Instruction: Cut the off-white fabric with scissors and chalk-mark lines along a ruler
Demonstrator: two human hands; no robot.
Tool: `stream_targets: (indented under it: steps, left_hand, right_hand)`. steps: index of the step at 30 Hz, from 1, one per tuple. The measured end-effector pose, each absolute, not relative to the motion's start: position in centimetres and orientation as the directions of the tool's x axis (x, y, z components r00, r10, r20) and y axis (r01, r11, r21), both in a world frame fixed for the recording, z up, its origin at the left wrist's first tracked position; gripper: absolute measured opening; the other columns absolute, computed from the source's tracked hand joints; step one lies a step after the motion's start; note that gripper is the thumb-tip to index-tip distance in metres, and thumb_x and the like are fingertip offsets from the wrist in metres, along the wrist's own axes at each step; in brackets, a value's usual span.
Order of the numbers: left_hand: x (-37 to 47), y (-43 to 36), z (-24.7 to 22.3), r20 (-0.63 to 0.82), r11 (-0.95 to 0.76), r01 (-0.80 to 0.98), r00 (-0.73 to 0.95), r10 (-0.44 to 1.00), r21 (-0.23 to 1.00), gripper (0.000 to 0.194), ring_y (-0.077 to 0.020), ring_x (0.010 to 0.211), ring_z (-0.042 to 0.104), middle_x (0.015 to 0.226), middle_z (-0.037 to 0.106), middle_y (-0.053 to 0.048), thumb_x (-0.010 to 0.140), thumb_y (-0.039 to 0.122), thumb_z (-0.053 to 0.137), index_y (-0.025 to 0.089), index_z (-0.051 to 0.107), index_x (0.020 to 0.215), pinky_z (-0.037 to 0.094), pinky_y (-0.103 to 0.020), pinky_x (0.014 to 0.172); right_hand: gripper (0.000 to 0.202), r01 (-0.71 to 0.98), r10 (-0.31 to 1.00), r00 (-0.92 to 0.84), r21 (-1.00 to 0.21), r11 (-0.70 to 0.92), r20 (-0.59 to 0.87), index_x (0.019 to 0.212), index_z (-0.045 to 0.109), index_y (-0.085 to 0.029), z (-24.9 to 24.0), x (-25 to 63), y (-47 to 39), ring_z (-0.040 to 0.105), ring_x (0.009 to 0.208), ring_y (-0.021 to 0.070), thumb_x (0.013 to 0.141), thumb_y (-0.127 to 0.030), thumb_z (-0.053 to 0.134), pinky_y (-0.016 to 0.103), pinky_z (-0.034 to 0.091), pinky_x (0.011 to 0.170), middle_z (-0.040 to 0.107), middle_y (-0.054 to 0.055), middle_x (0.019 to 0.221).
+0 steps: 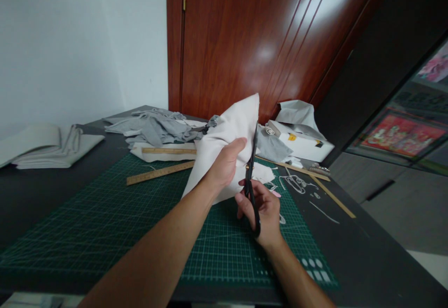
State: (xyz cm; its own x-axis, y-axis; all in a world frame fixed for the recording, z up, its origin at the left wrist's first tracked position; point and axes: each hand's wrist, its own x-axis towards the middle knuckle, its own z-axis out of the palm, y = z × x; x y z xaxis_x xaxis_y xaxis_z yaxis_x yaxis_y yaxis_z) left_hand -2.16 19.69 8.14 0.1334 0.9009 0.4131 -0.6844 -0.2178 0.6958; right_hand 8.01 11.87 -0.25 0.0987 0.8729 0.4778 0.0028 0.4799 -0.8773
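A piece of white fabric (227, 126) is raised above the green cutting mat (140, 224), gripped by my left hand (226, 163) with the thumb on top. The fingers beneath the cloth are hidden. In my right hand (262, 205) are black-handled scissors (250, 168), pointing away from me. Their blades run along the right edge of the fabric, close to my left thumb. Whether the blades are parted is hard to make out.
Folded off-white cloth (59, 147) lies at the left, crumpled grey cloth (157, 126) at the back. A wooden ruler (161, 172) rests on the mat. Beyond my right hand are a white box (301, 142), another ruler (332, 196) and loose white cord (296, 182).
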Motion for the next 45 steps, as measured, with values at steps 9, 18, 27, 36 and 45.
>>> stream_targets:
  steps: [9,18,27,36,45]
  left_hand:
    - [-2.16,19.75,8.16,0.42,-0.258,-0.673,0.086,0.904,0.693,0.026,-0.0285,0.093,0.066,0.072,0.065,0.0,0.071,0.037,0.082,0.024,0.06,0.067,0.047,-0.044,0.104]
    - [-2.08,19.94,7.85,0.42,-0.277,-0.645,0.075,0.904,0.712,0.026,-0.0273,0.089,0.065,0.072,0.064,0.001,0.074,0.038,0.079,0.025,0.058,0.067,0.048,-0.044,0.101]
    - [-2.1,20.29,7.58,0.42,-0.295,-0.603,0.073,0.905,0.741,0.03,-0.0262,0.085,0.061,0.07,0.06,0.003,0.072,0.041,0.081,0.025,0.055,0.069,0.047,-0.044,0.1]
    - [-2.13,20.27,7.42,0.425,-0.299,-0.577,0.094,0.9,0.76,0.025,-0.0257,0.08,0.059,0.069,0.057,0.002,0.077,0.041,0.075,0.025,0.057,0.071,0.047,-0.043,0.093]
    - [-2.03,20.18,7.69,0.428,-0.316,-0.572,0.069,0.901,0.757,0.029,-0.0267,0.083,0.06,0.069,0.059,0.002,0.073,0.043,0.079,0.026,0.057,0.07,0.047,-0.043,0.098]
  right_hand:
    - [0.029,0.015,0.881,0.091,-0.885,0.466,0.465,0.105,0.072,-0.021,-0.04,7.97,11.81,0.054,0.046,0.0114,0.082,-0.034,0.086,0.023,0.05,0.042,0.061,-0.007,0.061]
    - [0.031,0.018,0.884,0.105,-0.89,0.455,0.455,0.104,0.073,-0.021,-0.01,7.97,11.82,0.054,0.047,0.0117,0.079,-0.034,0.088,0.023,0.049,0.043,0.061,-0.007,0.062]
    - [0.032,0.011,0.884,0.118,-0.891,0.453,0.451,0.103,0.074,-0.021,-0.35,7.98,12.01,0.054,0.047,0.011,0.077,-0.031,0.09,0.023,0.047,0.044,0.062,-0.007,0.063]
    - [0.032,0.019,0.884,0.121,-0.892,0.452,0.451,0.103,0.074,-0.022,-0.25,8.04,11.95,0.053,0.047,0.0117,0.077,-0.033,0.09,0.023,0.048,0.043,0.062,-0.007,0.062]
    - [0.032,0.025,0.884,0.123,-0.892,0.452,0.451,0.103,0.074,-0.021,-0.41,8.15,12.01,0.054,0.047,0.0111,0.078,-0.031,0.091,0.023,0.046,0.045,0.061,-0.007,0.063]
